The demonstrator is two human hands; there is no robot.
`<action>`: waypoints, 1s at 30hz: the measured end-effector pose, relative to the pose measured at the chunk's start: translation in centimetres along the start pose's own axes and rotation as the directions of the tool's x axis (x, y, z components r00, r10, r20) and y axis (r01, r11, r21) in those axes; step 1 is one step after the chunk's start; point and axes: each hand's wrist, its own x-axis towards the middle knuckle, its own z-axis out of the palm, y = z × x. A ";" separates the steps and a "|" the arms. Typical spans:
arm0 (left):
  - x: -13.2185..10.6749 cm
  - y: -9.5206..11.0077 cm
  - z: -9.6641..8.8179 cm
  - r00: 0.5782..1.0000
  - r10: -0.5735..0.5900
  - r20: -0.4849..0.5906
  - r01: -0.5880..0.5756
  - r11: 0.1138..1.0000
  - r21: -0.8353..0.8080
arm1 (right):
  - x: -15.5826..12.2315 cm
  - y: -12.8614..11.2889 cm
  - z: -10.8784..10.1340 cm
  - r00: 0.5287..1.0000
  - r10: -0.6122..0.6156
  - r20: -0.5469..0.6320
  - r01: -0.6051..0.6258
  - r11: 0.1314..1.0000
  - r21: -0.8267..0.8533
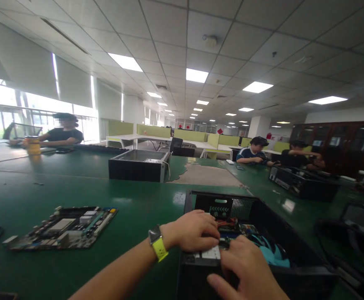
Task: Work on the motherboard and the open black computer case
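since the grip's half hidden in the head view, can't tell if the bent left hand (197, 231) or right hand (243, 261) actually clutches the pale part (212, 253) in the near-left corner of the open pc case (303, 273). i'd go gently, clear of the blue fan (275, 256).

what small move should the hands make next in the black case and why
I'd probably lift the left hand slightly for a clearer look at the pale flat part in the open black computer case: that hand and the right hand crowd around it and partly hide it, with thin red cables close beyond.
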 end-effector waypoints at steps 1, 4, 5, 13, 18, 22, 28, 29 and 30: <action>-1.3 0.6 -0.4 1.000 -0.003 -0.007 0.003 1.000 -0.008 | 0.2 -0.6 -0.6 0.997 0.001 0.080 -0.006 0.998 0.055; -5.0 2.3 -1.7 0.998 -0.055 0.004 0.055 0.998 -0.022 | 1.7 -1.4 -3.1 0.956 0.059 0.287 -0.104 0.984 0.146; -6.1 2.8 -2.1 0.997 -0.073 0.016 0.073 0.997 -0.019 | 2.4 -1.3 -4.0 0.942 0.095 0.322 -0.142 0.982 0.124; -7.4 4.4 -4.7 0.952 -0.279 0.125 0.225 0.917 0.329 | 9.7 2.4 -2.1 0.758 0.183 0.626 -0.015 0.965 -0.263; -1.0 2.7 -4.7 0.860 -0.372 0.349 0.226 0.891 0.393 | 11.1 3.8 3.7 0.591 0.285 0.754 0.120 0.894 -0.432; 3.9 0.1 -1.9 0.678 -0.447 0.583 0.264 0.889 0.374 | 11.0 4.8 5.8 0.567 0.283 0.774 0.129 0.897 -0.423; 5.9 -4.6 5.4 0.534 -0.474 0.700 0.352 0.877 0.326 | 10.8 5.3 7.1 0.558 0.301 0.773 0.117 0.894 -0.432; 5.7 -5.3 6.4 0.513 -0.473 0.717 0.374 0.874 0.309 | 10.7 5.3 7.4 0.567 0.298 0.768 0.112 0.896 -0.431; 5.6 -5.8 7.1 0.495 -0.471 0.730 0.396 0.870 0.292 | 10.6 5.3 7.7 0.579 0.294 0.761 0.105 0.898 -0.427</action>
